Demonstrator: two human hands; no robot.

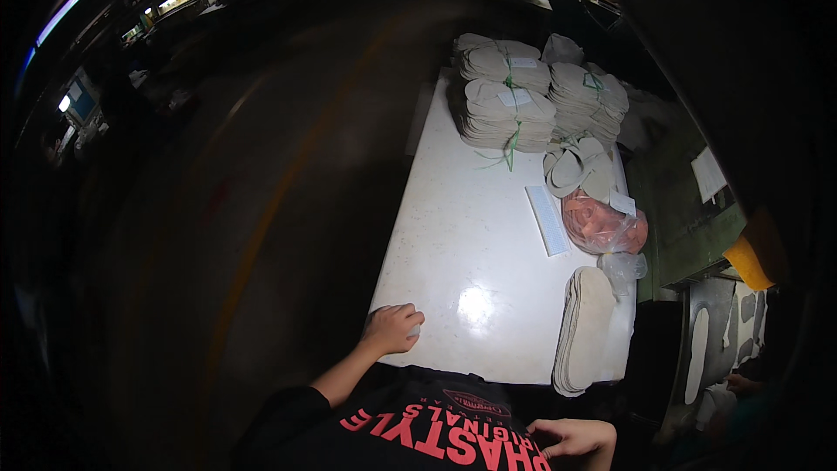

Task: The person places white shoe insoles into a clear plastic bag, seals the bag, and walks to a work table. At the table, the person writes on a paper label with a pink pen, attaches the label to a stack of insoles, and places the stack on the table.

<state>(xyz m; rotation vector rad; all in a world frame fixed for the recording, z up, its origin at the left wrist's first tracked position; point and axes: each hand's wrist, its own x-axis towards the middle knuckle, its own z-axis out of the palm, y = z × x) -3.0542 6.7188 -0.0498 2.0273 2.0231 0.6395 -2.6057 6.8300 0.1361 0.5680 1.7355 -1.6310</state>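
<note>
My left hand (392,329) rests at the near left corner of the white table (462,235), its fingers curled round a small pale thing (415,331) that is mostly hidden. Low against the front of my black shirt is my right hand (571,438), with visible fingers apart and part of it cut off from sight. Nothing shows in it. Closest to that hand on the table lies a stack of pale grey insole-shaped pieces (586,331), leaning lengthwise along the right edge.
Farther back stand several string-tied bundles of insole-shaped pieces (506,118), beside loose curved pieces (580,166). A clear bag of reddish-brown material (602,222) lies by a pale blue-white strip (547,220). At right is a green machine (676,209); another person's hand (741,384) shows below it.
</note>
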